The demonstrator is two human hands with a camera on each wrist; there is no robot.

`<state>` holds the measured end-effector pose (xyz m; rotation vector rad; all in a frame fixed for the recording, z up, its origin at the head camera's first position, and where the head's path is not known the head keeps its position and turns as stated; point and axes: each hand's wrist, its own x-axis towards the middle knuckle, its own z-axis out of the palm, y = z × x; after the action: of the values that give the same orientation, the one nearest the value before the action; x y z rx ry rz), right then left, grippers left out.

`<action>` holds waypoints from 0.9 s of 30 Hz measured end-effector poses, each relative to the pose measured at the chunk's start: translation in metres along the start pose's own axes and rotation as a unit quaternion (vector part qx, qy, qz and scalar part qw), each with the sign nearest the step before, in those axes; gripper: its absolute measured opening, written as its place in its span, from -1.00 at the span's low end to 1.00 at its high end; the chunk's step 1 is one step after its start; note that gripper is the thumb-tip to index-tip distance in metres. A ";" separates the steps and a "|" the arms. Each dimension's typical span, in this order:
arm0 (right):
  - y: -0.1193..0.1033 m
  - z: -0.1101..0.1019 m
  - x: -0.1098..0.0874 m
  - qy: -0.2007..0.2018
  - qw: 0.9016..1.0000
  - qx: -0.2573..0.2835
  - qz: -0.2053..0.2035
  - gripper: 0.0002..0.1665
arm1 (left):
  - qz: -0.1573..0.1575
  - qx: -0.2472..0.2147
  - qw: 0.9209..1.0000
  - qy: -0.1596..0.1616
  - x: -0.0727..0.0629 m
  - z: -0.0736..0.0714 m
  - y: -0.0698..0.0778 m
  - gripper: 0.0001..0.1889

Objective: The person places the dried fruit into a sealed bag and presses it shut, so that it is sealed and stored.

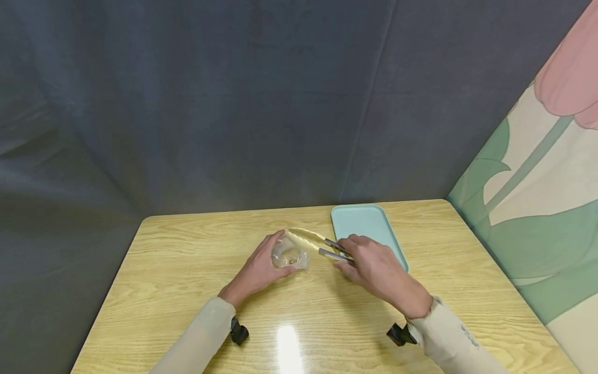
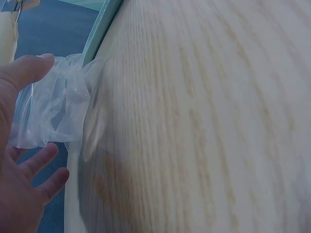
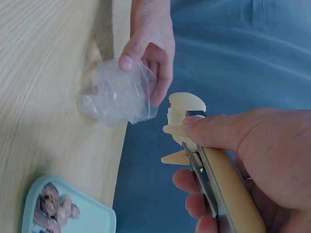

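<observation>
A clear plastic bag [image 1: 290, 255] stands up over the table, its mouth spread between the thumb and fingers of my left hand [image 1: 262, 269]. Small brownish bits show through it in the head view. With my right hand [image 1: 377, 267] I grip a pair of tongs [image 1: 304, 243] that has metal arms and cream scalloped tips. The tips are apart and overlap the bag's upper edge in the head view. In the right wrist view the thumb lies on the cream handle [image 3: 233, 189], and the tips [image 3: 187, 102] have nothing between them.
A light blue tray [image 1: 362, 223] lies at the back right of the wooden table [image 1: 187, 270], partly behind my right hand. Several brown wrinkled lumps [image 3: 53, 206] sit in it. A dark curtain [image 1: 257, 104] hangs behind the table, and a floral cloth [image 1: 546, 208] covers the right side.
</observation>
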<state>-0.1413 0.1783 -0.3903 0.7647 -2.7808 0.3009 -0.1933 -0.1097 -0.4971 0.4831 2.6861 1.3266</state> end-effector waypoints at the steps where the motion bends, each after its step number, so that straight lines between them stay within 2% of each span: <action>1: 0.001 -0.001 -0.001 0.001 1.000 0.001 0.002 -0.61 | -0.001 -0.002 1.000 0.001 0.000 0.000 0.000 0.07; 12: 0.015 -0.014 -0.013 0.003 1.000 -0.001 0.025 -0.69 | 0.003 -0.015 1.000 0.000 -0.002 -0.002 -0.001 0.06; 20: 0.023 -0.021 -0.023 -0.003 0.999 -0.008 0.044 -0.64 | -0.009 -0.007 1.000 -0.001 -0.001 -0.002 -0.004 0.05; 27: 0.031 -0.025 -0.035 0.000 0.998 -0.005 0.055 -0.74 | -0.011 -0.014 1.000 0.001 -0.002 -0.001 -0.004 0.06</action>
<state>-0.1239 0.2273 -0.3809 0.6094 -2.8286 0.3054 -0.1928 -0.1137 -0.4998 0.4481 2.6622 1.3564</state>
